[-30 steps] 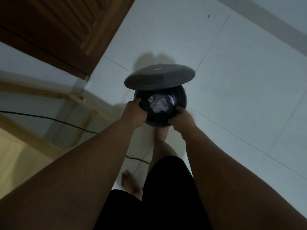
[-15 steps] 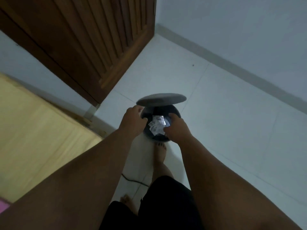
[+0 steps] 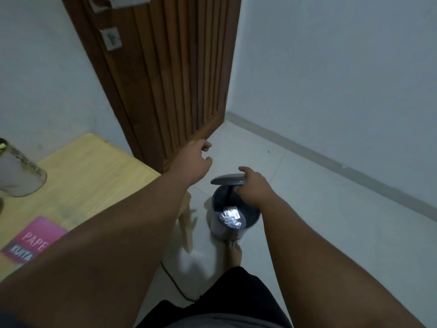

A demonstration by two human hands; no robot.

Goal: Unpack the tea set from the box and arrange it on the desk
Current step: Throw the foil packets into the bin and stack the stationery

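Compared with the view half a second earlier, both hands have left the rim of the bin (image 3: 233, 216): the left hand (image 3: 192, 162) has lifted clear and the right hand (image 3: 254, 188) has risen toward the lid.

Lower frame: two bare forearms reach forward over dark shorts (image 3: 227, 301); one bare foot (image 3: 233, 253) stands at the base of the bin. At lower left, a pink booklet (image 3: 35, 240) lies on the wooden desk (image 3: 89, 176), with a clear jar (image 3: 16, 174) at the left edge.

Centre: the grey bin stands on the tiled floor (image 3: 331, 221), its lid (image 3: 228, 179) tipped up, crumpled shiny wrapping (image 3: 230, 217) visible inside. The right hand, fingers loosely curled, hovers over the opening with its fingertips touching the edge of the lid; it clasps nothing. The left hand hangs in the air beside the desk corner, fingers slack and parted, holding nothing.

Upper frame: a brown slatted door (image 3: 170, 79) stands between pale walls.

No tea set or box is visible in this view.
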